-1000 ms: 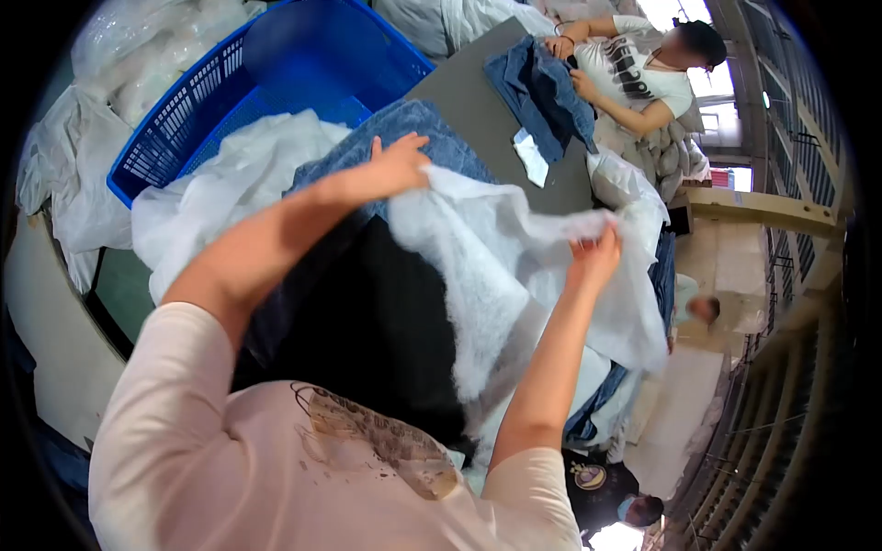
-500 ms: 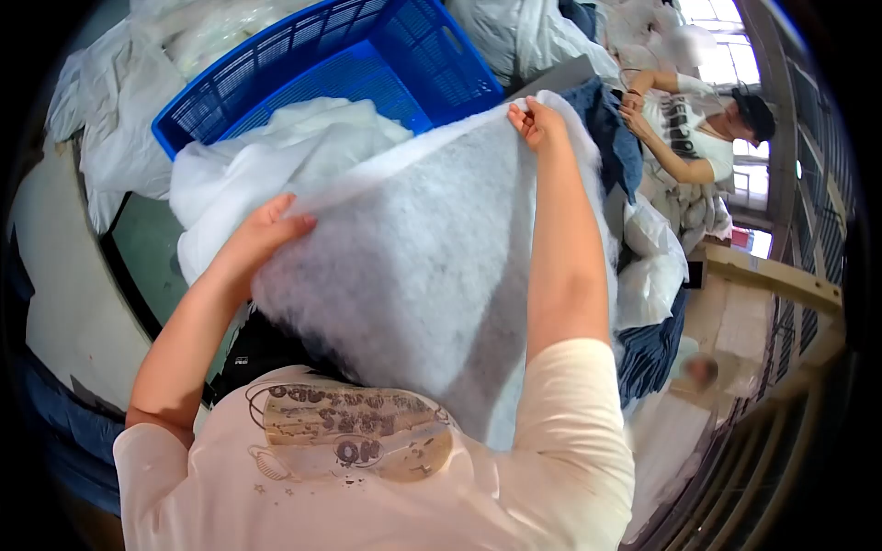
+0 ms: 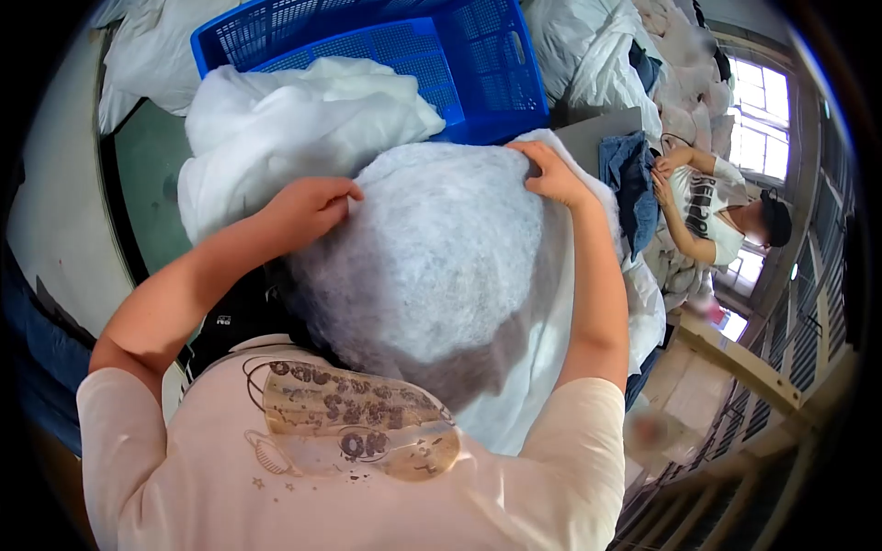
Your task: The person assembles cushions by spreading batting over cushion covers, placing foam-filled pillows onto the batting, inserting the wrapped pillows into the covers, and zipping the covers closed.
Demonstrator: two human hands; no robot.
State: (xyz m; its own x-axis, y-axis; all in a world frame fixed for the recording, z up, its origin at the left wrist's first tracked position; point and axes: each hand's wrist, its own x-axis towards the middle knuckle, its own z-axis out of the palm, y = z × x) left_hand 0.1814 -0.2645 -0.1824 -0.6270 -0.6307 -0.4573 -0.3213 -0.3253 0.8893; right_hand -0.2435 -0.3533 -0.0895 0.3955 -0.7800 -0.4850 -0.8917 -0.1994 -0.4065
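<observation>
I see a pale, pink-tinged T-shirt [image 3: 303, 519] on my side, its left sleeve [image 3: 124, 455] and right sleeve [image 3: 579, 450] short and loose. The tan chest print [image 3: 358, 418] carries dark lettering I can't read surely, near an outlined ringed planet [image 3: 271, 452] and small stars [image 3: 258, 483]. My left hand [image 3: 317, 211] and right hand [image 3: 554, 174] are bare.

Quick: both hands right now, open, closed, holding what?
Left hand: curled at the left edge of a fluffy white fibre sheet; grip cannot be told.
Right hand: open, thumb spread, touching the sheet's far edge.
</observation>
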